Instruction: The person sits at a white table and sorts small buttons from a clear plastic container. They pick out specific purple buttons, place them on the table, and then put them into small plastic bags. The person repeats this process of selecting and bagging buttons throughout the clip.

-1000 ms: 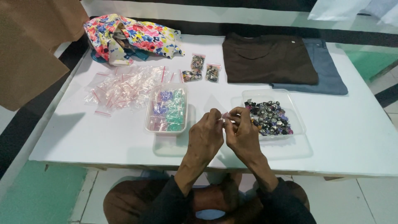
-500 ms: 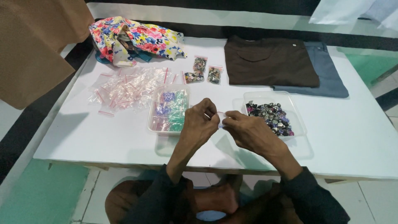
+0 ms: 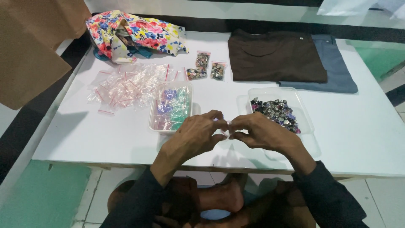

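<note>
I am holding my left hand (image 3: 198,136) and my right hand (image 3: 257,133) together above the near edge of the white table (image 3: 358,139), fingertips meeting. Both are pinching narrowly on a small clear bag (image 3: 224,125), though most of it is hiding behind my fingers, so I cannot tell what is inside it. The bag is hovering between the tub of coloured packets (image 3: 171,107) on my left and the tray of dark buttons (image 3: 276,113) on my right.

I am thinking the bag could slip, because I am gripping only a thin edge of slick plastic. If it is open, small pieces could be spilling over the table edge onto the floor. My right wrist is also hanging close to the tray, so a careless pull could be tipping it. The pile of empty bags (image 3: 126,86) is lying well apart.
</note>
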